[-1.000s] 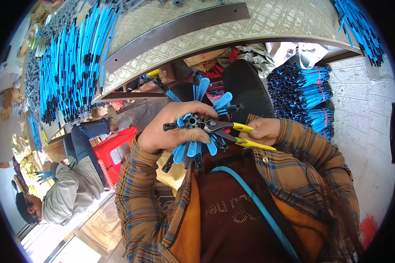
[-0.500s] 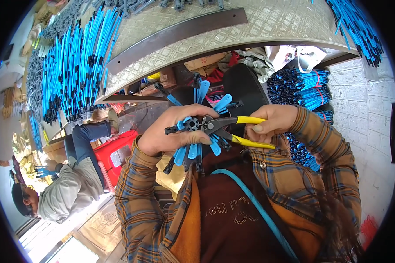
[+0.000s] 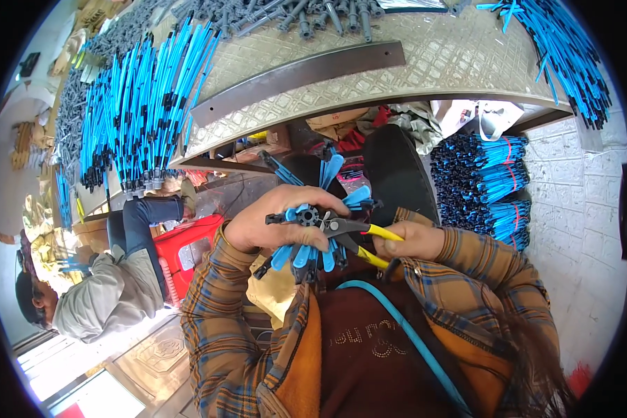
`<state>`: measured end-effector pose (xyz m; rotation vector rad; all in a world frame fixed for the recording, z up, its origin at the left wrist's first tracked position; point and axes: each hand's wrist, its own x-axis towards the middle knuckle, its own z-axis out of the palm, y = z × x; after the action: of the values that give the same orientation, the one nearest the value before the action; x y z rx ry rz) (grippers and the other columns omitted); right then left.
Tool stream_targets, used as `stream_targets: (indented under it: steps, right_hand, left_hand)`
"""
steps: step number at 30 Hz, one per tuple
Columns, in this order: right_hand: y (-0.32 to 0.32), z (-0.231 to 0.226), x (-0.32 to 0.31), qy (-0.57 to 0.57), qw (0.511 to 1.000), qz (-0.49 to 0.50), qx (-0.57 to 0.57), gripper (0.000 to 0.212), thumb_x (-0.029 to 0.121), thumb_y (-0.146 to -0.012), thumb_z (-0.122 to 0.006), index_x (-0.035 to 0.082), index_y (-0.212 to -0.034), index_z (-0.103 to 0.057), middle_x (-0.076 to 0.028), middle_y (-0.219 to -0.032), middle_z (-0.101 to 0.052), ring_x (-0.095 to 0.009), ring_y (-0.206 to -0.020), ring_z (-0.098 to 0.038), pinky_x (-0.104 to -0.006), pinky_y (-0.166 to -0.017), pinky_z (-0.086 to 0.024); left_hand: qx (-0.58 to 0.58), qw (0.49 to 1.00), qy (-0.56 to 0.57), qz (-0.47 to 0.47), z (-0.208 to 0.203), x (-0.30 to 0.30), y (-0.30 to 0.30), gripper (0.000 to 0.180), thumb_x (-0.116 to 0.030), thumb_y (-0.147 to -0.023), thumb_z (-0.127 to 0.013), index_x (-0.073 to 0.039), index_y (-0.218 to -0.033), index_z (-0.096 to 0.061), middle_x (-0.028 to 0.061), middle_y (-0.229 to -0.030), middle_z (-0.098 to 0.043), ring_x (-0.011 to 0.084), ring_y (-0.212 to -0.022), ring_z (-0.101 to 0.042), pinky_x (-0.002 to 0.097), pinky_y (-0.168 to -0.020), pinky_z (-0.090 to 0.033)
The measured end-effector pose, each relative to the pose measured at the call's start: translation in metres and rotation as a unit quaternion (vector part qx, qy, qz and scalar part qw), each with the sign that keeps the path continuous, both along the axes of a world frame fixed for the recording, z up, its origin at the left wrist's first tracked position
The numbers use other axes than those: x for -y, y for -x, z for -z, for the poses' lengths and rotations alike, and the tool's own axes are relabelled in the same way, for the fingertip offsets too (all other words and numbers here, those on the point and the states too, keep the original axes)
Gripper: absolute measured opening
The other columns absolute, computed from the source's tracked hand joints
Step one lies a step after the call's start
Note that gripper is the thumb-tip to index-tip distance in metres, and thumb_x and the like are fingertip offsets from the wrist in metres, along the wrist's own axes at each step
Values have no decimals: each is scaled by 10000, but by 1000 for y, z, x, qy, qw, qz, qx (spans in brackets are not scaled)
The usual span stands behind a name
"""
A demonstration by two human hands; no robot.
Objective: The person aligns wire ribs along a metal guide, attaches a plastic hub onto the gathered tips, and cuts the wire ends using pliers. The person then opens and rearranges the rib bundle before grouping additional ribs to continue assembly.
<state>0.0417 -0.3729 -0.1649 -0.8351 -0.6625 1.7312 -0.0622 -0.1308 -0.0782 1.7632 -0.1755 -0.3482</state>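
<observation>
My left hand (image 3: 279, 219) is closed around a bundle of flat blue arms (image 3: 301, 256) with black tips, which fan out around a dark slotted round hub (image 3: 308, 217). The hub faces up between thumb and fingers. My right hand (image 3: 412, 241) grips the yellow handles of a pair of pliers (image 3: 337, 226). The dark jaws touch or nearly touch the hub's right side, by my left thumb and fingertips. A thin bit of wire seems to show at the jaws; what exactly lies between them is too small to tell.
Ahead stands a patterned table (image 3: 460, 59) bearing a dark metal strip (image 3: 299, 75), grey parts (image 3: 306, 24) and heaps of blue sticks (image 3: 143, 104). Tied blue bundles (image 3: 501, 177) are stacked at right. A person (image 3: 104, 296) sits at left beside a red stool (image 3: 188, 254).
My right hand and the pliers have moved left and lower, the handles now slanting down more. My left hand keeps its hold on the bundle. The whole view has shifted slightly.
</observation>
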Motion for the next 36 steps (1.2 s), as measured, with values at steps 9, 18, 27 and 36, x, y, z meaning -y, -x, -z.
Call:
stream_targets:
  steps: [9, 18, 27, 36]
  right_hand:
    - [-58, -73, 3, 117, 960, -101, 231, 407, 425, -891, -502, 50, -1041, -557, 8, -677, -535, -99, -599, -535, -285, -529, -435]
    - [-73, -92, -4, 13, 784, -123, 608, 320, 338, -857, -549, 38, -968, -530, -143, -722, -569, -319, -645, -588, -394, -574, -462]
    - [-114, -94, 35, 10, 642, 171, 747, 181, 106, -731, -661, 16, -852, -563, -147, -776, -541, -297, -689, -527, -357, -629, -428]
    - [-197, -106, 28, -68, 327, 175, 926, 304, 66, -716, -658, 17, -971, -500, -165, -927, -530, -296, -757, -525, -341, -669, -440]
  left_hand:
    - [-80, 992, -64, -77, -12, 22, 3, 422, -178, -674, -751, -14, -1024, -582, 69, -898, -612, 151, -831, -587, 283, -751, -452]
    - [-27, 992, -93, -81, 2, 19, -10, 396, -143, -685, -733, -34, -1031, -575, 41, -873, -617, 127, -819, -584, 273, -736, -460]
    - [15, 988, -66, -138, 8, 10, -6, 369, -175, -754, -700, -32, -1067, -568, 48, -860, -638, 123, -801, -592, 269, -722, -466]
    - [119, 974, -105, -161, 2, 8, 16, 395, -266, -765, -691, -32, -1059, -571, 94, -800, -636, 190, -708, -603, 300, -649, -462]
